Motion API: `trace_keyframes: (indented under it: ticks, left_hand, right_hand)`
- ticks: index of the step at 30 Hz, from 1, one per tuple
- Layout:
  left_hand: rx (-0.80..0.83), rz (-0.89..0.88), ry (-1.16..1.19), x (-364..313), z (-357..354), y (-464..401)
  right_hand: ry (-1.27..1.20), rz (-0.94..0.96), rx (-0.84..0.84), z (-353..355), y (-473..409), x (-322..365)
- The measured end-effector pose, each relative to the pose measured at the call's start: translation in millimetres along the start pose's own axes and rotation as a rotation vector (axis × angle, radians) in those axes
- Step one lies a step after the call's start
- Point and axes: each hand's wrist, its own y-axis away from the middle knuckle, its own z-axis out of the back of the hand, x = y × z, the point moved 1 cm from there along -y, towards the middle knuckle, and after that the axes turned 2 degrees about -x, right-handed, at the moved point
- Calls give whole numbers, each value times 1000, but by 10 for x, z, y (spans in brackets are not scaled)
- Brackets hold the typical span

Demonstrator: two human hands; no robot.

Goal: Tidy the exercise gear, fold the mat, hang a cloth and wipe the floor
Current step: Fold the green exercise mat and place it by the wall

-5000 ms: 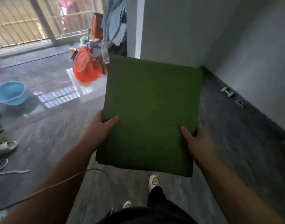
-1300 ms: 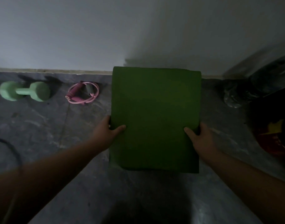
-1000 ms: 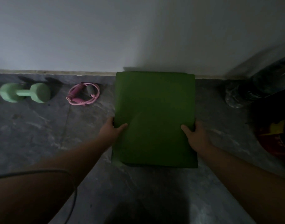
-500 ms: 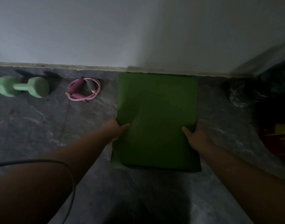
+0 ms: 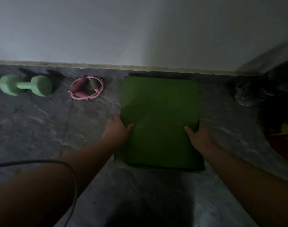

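Note:
The folded green mat [image 5: 159, 115] lies low over the grey floor, its far edge close to the foot of the white wall. My left hand [image 5: 117, 131] grips its left edge, thumb on top. My right hand [image 5: 199, 136] grips its right edge the same way. Whether the mat's near end touches the floor I cannot tell. Left of the mat, along the wall, lie a coiled pink skipping rope [image 5: 86, 88] and a pale green dumbbell [image 5: 25, 86].
A dark bag or bundle with a shiny plastic part [image 5: 248, 95] sits in the right corner, with a red and yellow thing [image 5: 284, 136] beside it. A thin dark cable [image 5: 41, 162] crosses my left forearm. The scene is dim.
I have carried the mat from the open room to the wall and lowered it towards the floor beside the skipping rope. Both hands keep their grip on its edges.

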Motion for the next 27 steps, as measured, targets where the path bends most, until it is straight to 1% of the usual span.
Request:
trace_keyframes:
  ticks: [1,3,6,8,9,12,14,17,20,27]
  left_hand:
    - [-61,-43,-12,-11,-8,38]
    - [-164,-218,-85,-34,-37,134]
    - [-216,-525,-197,-33,-136,304]
    - [-248,-676,-281,7,-235,443]
    - [-248,-720,-321,29,-297,515]
    - [-216,-749,-406,117,-479,682]
    - [-199,-743,-445,198,-575,732]
    - [-144,-726,-503,311,-673,690]
    - [-106,-693,-538,331,-749,615]
    - [-101,-670,-539,322,-811,587]
  right_hand:
    - [96,32,-48,19,58,47]
    - [268,102,-128,60,204,146]
    - [347,262,-211,109,406,233]
    - [458,419,-202,173,527,224]
    - [517,504,-180,211,598,232]
    - [610,695,-101,236,844,242]
    - [688,746,-13,149,951,171]
    - [771,731,90,-19,944,4]
    - [824,697,153,-138,862,-76]
    - [817,693,178,-168,823,-92]
